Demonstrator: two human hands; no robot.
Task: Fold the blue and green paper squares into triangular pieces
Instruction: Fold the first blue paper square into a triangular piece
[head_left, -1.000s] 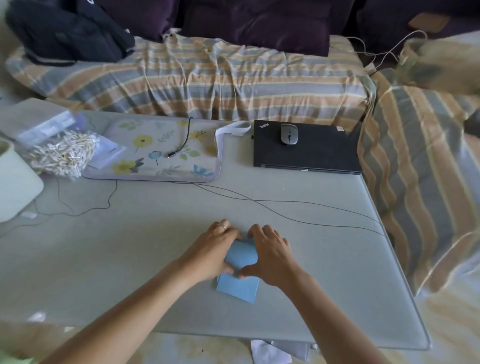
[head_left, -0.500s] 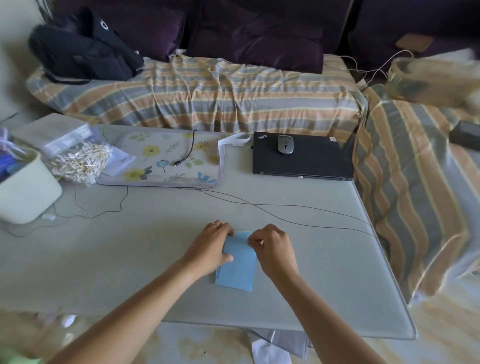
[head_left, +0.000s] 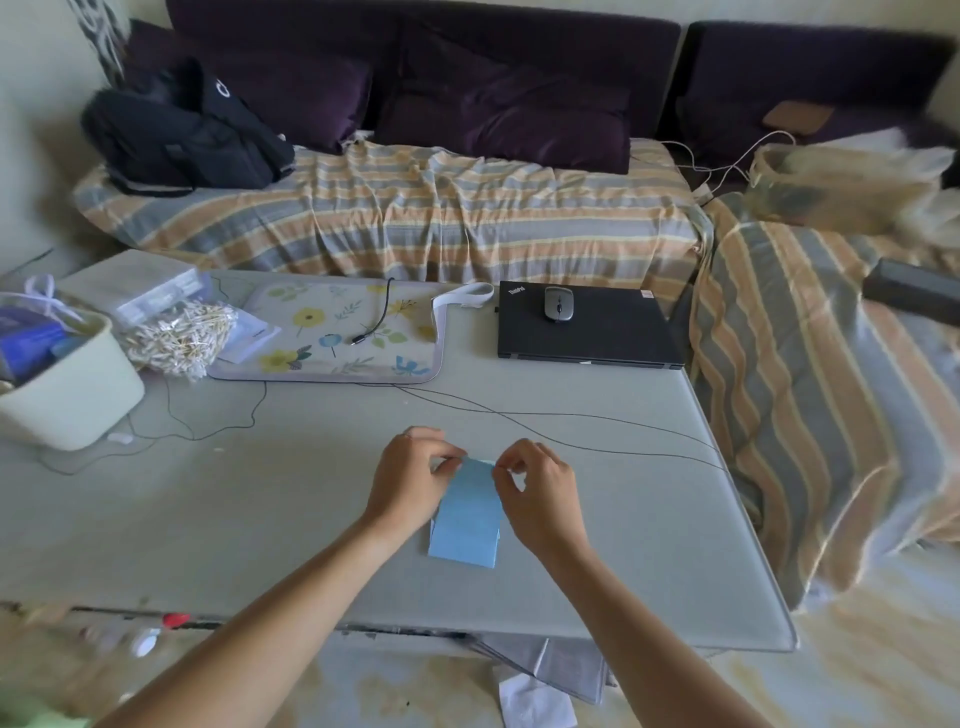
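A light blue paper (head_left: 467, 514) lies on the grey table (head_left: 260, 509) near its front edge, folded into a narrow rectangle. My left hand (head_left: 410, 478) pinches the paper's far left corner. My right hand (head_left: 540, 493) pinches its far right corner between thumb and fingertips. The far edge of the paper is lifted slightly between the two hands. No green paper is in view.
Thin black cables (head_left: 545, 415) run across the table just beyond my hands. Farther back lie a closed black laptop (head_left: 587, 332) with a mouse (head_left: 558, 304), a floral pad (head_left: 337, 332), a bag of cotton swabs (head_left: 176, 338) and a cream basket (head_left: 67, 384). A striped sofa stands behind and to the right.
My hands went from pressing flat on the paper to pinching its far corners with the fingertips. The paper now shows as a longer rectangle. The camera view shifted upward.
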